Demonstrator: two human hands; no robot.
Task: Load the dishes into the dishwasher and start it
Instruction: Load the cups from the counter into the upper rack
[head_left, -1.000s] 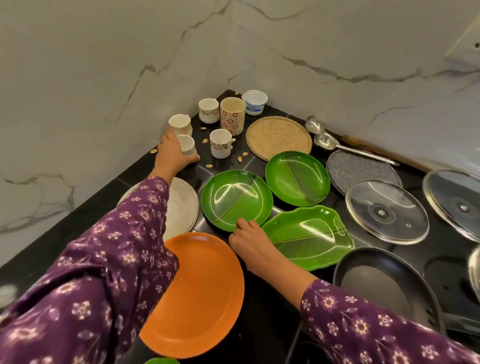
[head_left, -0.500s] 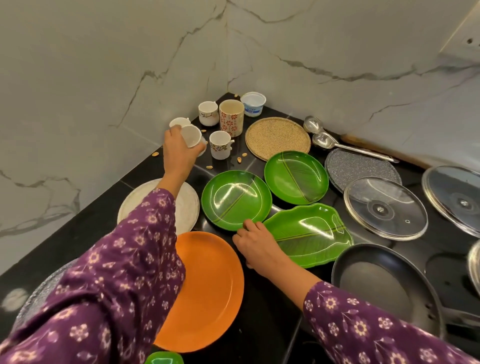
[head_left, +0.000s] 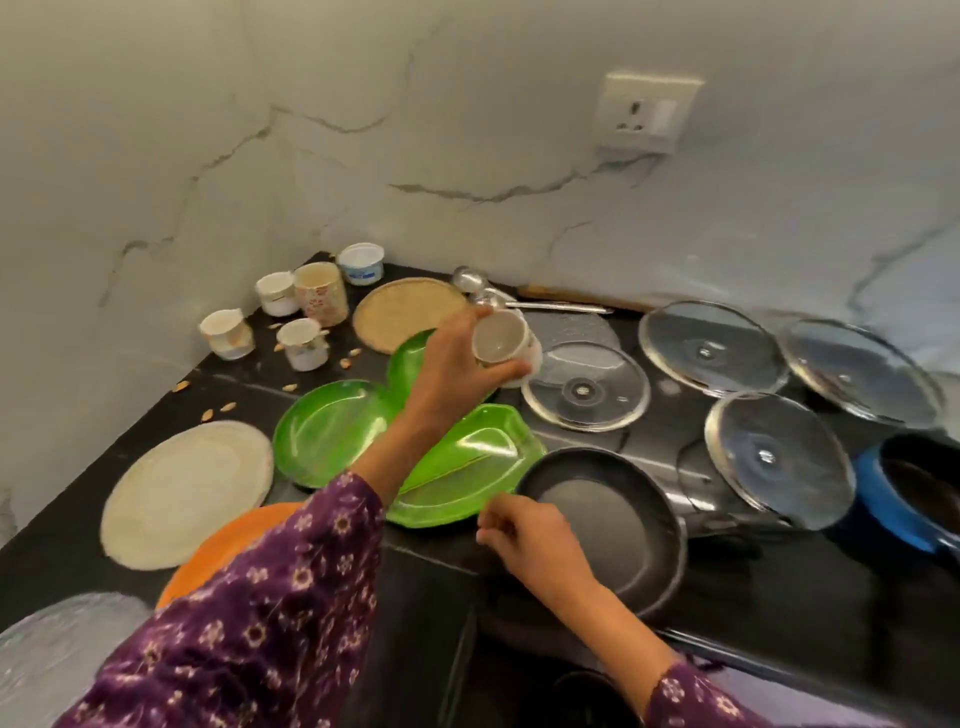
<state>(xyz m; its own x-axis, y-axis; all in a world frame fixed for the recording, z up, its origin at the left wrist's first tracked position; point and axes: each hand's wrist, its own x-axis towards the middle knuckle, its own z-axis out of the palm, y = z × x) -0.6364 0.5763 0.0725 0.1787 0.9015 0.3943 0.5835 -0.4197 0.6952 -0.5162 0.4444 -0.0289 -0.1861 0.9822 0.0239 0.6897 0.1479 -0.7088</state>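
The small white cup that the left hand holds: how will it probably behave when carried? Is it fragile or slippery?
The cup looks like glazed ceramic, so it is probably stiff, fragile and somewhat slippery. It seems light, since the left hand alone holds it tilted, with its mouth turned sideways. Being round, it could roll if laid on its side.

A black countertop (head_left: 244, 379) is carrying cups (head_left: 304, 343), green plates (head_left: 332, 431) and a white plate (head_left: 187, 493). Glass lids (head_left: 711, 348) and a frying pan (head_left: 608, 509) are lying alongside.
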